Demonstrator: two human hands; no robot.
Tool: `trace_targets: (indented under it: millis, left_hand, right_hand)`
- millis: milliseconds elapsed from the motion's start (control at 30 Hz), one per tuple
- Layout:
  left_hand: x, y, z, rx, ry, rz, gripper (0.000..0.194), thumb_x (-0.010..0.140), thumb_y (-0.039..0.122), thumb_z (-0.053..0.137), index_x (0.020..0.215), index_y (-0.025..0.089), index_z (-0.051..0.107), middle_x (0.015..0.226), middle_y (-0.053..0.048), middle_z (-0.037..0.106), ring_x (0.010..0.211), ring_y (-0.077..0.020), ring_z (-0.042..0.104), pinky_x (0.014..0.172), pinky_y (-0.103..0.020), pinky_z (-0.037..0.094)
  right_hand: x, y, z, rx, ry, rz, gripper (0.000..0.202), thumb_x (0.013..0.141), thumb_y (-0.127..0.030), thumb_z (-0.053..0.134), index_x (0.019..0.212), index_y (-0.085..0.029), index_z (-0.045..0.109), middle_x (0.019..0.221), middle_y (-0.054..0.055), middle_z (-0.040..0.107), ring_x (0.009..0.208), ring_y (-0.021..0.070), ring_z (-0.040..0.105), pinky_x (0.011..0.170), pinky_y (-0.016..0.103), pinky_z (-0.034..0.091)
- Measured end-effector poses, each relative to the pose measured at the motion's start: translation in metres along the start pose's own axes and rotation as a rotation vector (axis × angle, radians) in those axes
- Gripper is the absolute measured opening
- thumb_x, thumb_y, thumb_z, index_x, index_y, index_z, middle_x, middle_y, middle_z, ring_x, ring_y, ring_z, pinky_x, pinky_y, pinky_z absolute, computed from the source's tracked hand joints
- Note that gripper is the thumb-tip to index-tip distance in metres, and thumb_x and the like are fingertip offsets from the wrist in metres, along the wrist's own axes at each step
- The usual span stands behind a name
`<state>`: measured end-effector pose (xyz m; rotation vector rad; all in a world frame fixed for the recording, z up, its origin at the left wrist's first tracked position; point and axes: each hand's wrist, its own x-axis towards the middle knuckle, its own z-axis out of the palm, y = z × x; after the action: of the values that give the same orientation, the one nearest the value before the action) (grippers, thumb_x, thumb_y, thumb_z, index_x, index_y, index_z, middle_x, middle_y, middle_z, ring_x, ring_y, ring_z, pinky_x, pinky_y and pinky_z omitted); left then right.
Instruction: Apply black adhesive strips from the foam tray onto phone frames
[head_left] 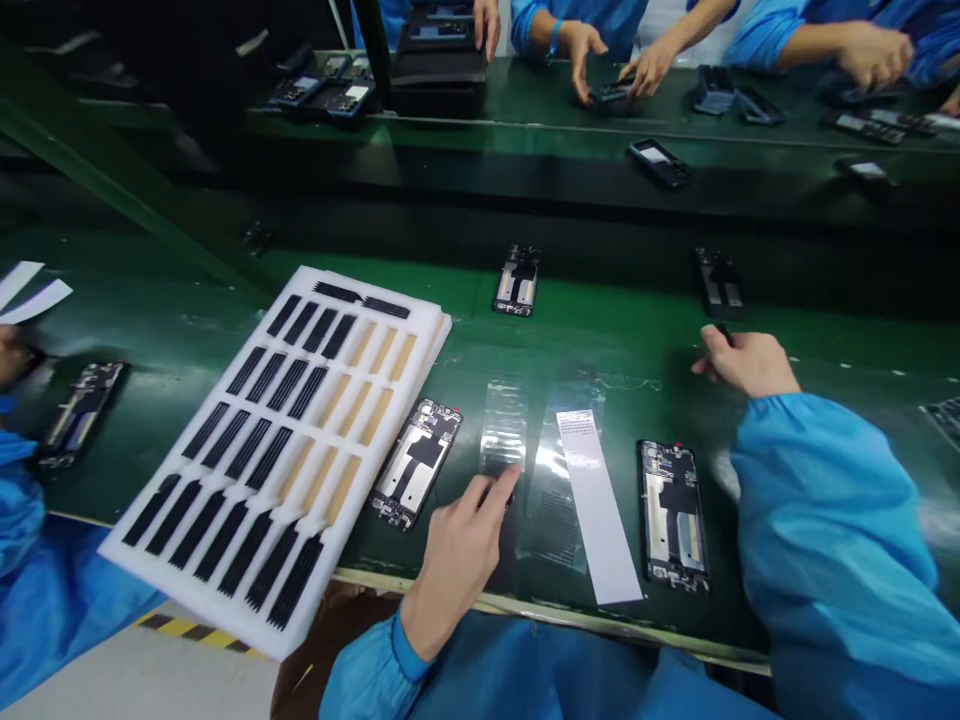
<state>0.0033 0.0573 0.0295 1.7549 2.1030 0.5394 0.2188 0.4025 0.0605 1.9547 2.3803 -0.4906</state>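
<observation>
My left hand [459, 545] is at the table's front, index finger at the lower end of a clear plastic strip [504, 425]. Its fingers are closed round something dark, mostly hidden. My right hand [754, 365] is closed farther right, above the bench, with a dark tip showing at its fingers; the rest is hidden. Between the hands lie a white label strip [600, 510] with tiny printed marks and a clear sheet [555, 520]. An opened phone body [673, 515] lies below my right hand, and another opened phone [418, 462] left of my left hand.
A white foam tray [337, 515] of black strip-like parts overhangs the front edge at left. Farther back lie two opened phones [517, 280] [720, 283]. Co-workers' hands [652, 68] are at a raised shelf across. Another person's blue sleeve [67, 570] is at left near a phone [81, 415].
</observation>
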Motion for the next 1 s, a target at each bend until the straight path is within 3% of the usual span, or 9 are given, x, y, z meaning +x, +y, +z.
trace_targets:
  millis: [100, 167, 233, 333, 467, 600, 800, 900, 1000]
  left_hand:
    - [-0.002, -0.004, -0.002, 0.100, -0.016, 0.027, 0.052, 0.098, 0.007, 0.037, 0.146, 0.025, 0.045, 0.105, -0.005, 0.067, 0.078, -0.0150, 0.069, 0.064, -0.023, 0.055]
    - [-0.004, -0.007, -0.003, 0.163, -0.023, 0.062, 0.059, 0.091, -0.001, 0.037, 0.143, 0.024, 0.049, 0.121, -0.009, 0.065, 0.092, -0.0178, 0.069, 0.070, -0.025, 0.058]
    - [-0.007, -0.009, -0.006, 0.247, -0.052, 0.089, 0.069, 0.081, -0.007, 0.037, 0.142, 0.024, 0.050, 0.142, -0.011, 0.056, 0.101, -0.0205, 0.068, 0.072, -0.028, 0.059]
    - [-0.008, -0.008, -0.010, 0.393, -0.087, 0.075, 0.080, 0.072, -0.010, 0.039, 0.144, 0.023, 0.050, 0.157, -0.009, 0.042, 0.091, -0.0196, 0.068, 0.062, -0.028, 0.058]
    - [-0.009, -0.009, -0.009, 0.484, -0.080, 0.039, 0.078, 0.073, -0.008, 0.042, 0.146, 0.020, 0.050, 0.157, -0.006, 0.043, 0.079, -0.0190, 0.065, 0.058, -0.030, 0.058]
    - [-0.010, -0.013, -0.004, 0.478, -0.069, 0.038, 0.076, 0.073, -0.008, 0.044, 0.145, 0.015, 0.050, 0.154, -0.006, 0.047, 0.084, -0.0203, 0.065, 0.058, -0.030, 0.057]
    - [-0.008, -0.017, 0.000, 0.440, -0.061, 0.066, 0.065, 0.079, -0.006, 0.045, 0.141, 0.013, 0.054, 0.148, -0.011, 0.054, 0.080, -0.0204, 0.066, 0.057, -0.030, 0.055]
    - [-0.005, -0.016, -0.001, 0.282, -0.040, 0.001, 0.060, 0.083, -0.005, 0.042, 0.137, 0.016, 0.057, 0.144, -0.010, 0.058, 0.089, -0.0227, 0.068, 0.066, -0.033, 0.057]
    - [-0.001, -0.008, -0.004, -0.178, 0.073, -0.157, 0.045, 0.095, 0.005, 0.039, 0.133, 0.019, 0.059, 0.127, -0.010, 0.068, 0.098, -0.0221, 0.067, 0.078, -0.032, 0.055]
  right_hand:
    - [-0.058, -0.024, 0.013, 0.413, 0.063, -0.069, 0.067, 0.107, -0.047, 0.013, 0.075, -0.019, 0.064, 0.086, 0.017, 0.075, 0.078, 0.0234, 0.073, 0.070, 0.035, 0.055]
    - [-0.100, -0.042, 0.027, 0.686, 0.092, -0.044, 0.068, 0.104, -0.058, 0.025, 0.072, -0.018, 0.070, 0.065, 0.012, 0.071, 0.066, 0.0220, 0.071, 0.068, 0.034, 0.054]
    - [-0.135, -0.059, 0.045, 0.867, -0.038, -0.055, 0.065, 0.099, -0.066, 0.035, 0.074, -0.019, 0.072, 0.058, 0.008, 0.069, 0.055, 0.0205, 0.067, 0.061, 0.034, 0.055]
    - [-0.166, -0.078, 0.075, 1.032, -0.147, -0.147, 0.054, 0.094, -0.066, 0.049, 0.081, -0.019, 0.072, 0.067, 0.007, 0.075, 0.058, 0.0211, 0.069, 0.058, 0.034, 0.057]
    - [-0.179, -0.095, 0.104, 1.022, -0.141, -0.222, 0.035, 0.095, -0.052, 0.059, 0.091, -0.020, 0.072, 0.082, 0.007, 0.078, 0.073, 0.0227, 0.074, 0.066, 0.032, 0.060]
    - [-0.183, -0.111, 0.114, 0.954, -0.150, -0.303, 0.028, 0.098, -0.044, 0.055, 0.096, -0.021, 0.072, 0.089, 0.006, 0.079, 0.082, 0.0228, 0.076, 0.075, 0.033, 0.060]
    - [-0.182, -0.121, 0.122, 1.065, -0.209, -0.279, 0.034, 0.097, -0.050, 0.055, 0.100, -0.022, 0.073, 0.095, 0.007, 0.079, 0.088, 0.0251, 0.076, 0.083, 0.037, 0.062]
    - [-0.183, -0.121, 0.118, 1.231, -0.229, -0.205, 0.036, 0.095, -0.054, 0.058, 0.098, -0.022, 0.074, 0.087, 0.007, 0.080, 0.082, 0.0259, 0.077, 0.079, 0.040, 0.063]
    - [-0.192, -0.118, 0.107, 1.380, -0.206, -0.189, 0.030, 0.096, -0.048, 0.059, 0.100, -0.023, 0.074, 0.087, 0.007, 0.080, 0.083, 0.0248, 0.077, 0.079, 0.039, 0.063]
